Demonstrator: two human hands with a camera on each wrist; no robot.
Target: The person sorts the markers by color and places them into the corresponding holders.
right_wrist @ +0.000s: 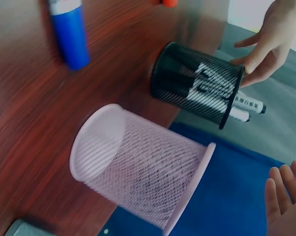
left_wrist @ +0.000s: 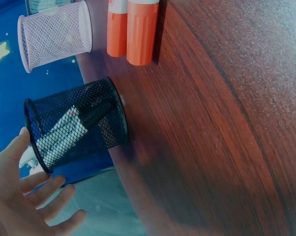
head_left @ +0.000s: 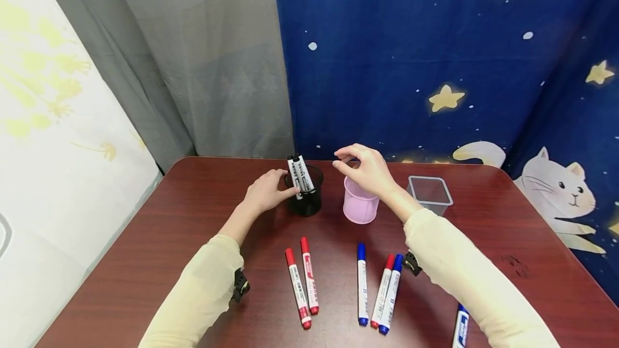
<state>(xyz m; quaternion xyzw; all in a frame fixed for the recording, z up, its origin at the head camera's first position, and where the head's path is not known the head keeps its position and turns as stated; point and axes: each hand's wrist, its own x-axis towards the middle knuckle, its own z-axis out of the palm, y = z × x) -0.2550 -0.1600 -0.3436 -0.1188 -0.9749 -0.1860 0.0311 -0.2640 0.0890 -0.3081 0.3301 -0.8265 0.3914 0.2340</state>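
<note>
Left hand (head_left: 268, 191) is kinda spread loose at the black cup (head_left: 308, 205), touching it I think; right hand (head_left: 366, 171) hangs relaxed above the pink cup (head_left: 360, 210).

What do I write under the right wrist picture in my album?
Two whiteboard markers poke out of a black mesh pen cup near a pink mesh pen cup.

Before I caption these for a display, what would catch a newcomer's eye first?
Probably the navy, star-patterned curtain behind the table, with its white cat at the right. Next, the pink mesh cup beneath the right hand, standing between a black mesh cup that holds white markers and a square container.
</note>
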